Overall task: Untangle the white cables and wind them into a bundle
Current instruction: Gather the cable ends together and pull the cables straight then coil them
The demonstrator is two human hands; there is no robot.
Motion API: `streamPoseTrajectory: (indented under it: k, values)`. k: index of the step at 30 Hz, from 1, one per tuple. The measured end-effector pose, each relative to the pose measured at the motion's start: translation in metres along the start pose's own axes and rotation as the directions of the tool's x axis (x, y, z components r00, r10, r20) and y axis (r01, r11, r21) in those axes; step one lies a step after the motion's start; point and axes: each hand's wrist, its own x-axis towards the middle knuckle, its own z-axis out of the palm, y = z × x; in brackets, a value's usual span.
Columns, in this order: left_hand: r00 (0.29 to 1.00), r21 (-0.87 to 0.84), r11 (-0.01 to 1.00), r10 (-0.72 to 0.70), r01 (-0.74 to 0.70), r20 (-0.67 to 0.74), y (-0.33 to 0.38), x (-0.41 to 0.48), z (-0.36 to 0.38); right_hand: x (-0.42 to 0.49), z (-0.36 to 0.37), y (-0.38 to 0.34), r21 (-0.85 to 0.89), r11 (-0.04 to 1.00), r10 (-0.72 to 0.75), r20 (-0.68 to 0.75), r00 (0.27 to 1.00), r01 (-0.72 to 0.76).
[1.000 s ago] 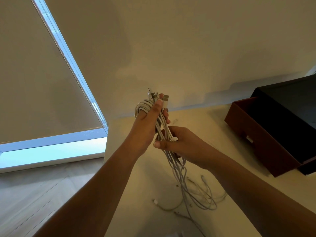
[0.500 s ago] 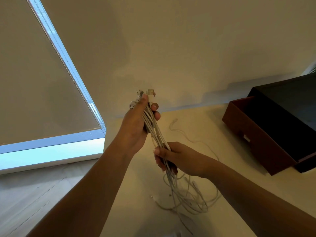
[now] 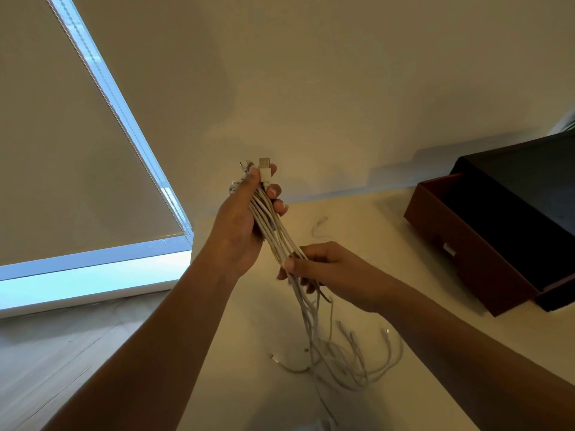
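Observation:
Several white cables (image 3: pixel 273 231) run as one thick strand between my two hands, above a cream table (image 3: pixel 373 225). My left hand (image 3: pixel 242 219) grips the upper part, with USB plugs sticking out above its thumb. Lower and to the right, my right hand (image 3: pixel 323 269) holds the same strand, fingers curled round it. Below that hand the loose cable ends (image 3: pixel 342 359) hang down and spread in loops on the table. One cable end (image 3: pixel 320 223) lies apart, farther back on the table.
A dark red open box (image 3: pixel 460 253) with a black inside stands at the table's right. A wall rises behind the table. A window with a drawn roller blind (image 3: pixel 62 150) is at the left, with wooden floor below it.
My right hand has slid down the strand, away from the left hand, drawing the cables straighter. The left hand has kept its grip near the plugs.

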Motion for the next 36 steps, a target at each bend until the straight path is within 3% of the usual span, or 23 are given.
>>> streamPoseTrajectory:
  k: [11,23,32,36]
  values:
    - [1.0,0.024,1.0,0.0,0.001,-0.014,-0.0023,-0.0022,0.002,0.0026,0.0023,-0.005,-0.106,0.986,-0.137,-0.079,0.987,0.129]
    - [1.0,0.001,1.0,-0.011,0.011,-0.002,-0.0042,-0.0006,0.0057,0.0015,-0.004,-0.0062,0.113,0.989,-0.102,0.038,0.994,0.098]
    - [1.0,0.052,0.999,0.004,-0.002,-0.022,-0.0057,-0.001,0.0038,0.0033,0.0003,-0.01,0.06,0.998,-0.014,-0.069,0.998,0.018]
    - [0.999,0.049,0.999,0.0,0.002,-0.039,-0.0053,-0.0011,0.0032,0.0015,0.0016,-0.0108,0.155,0.988,0.021,-0.039,0.999,-0.015]
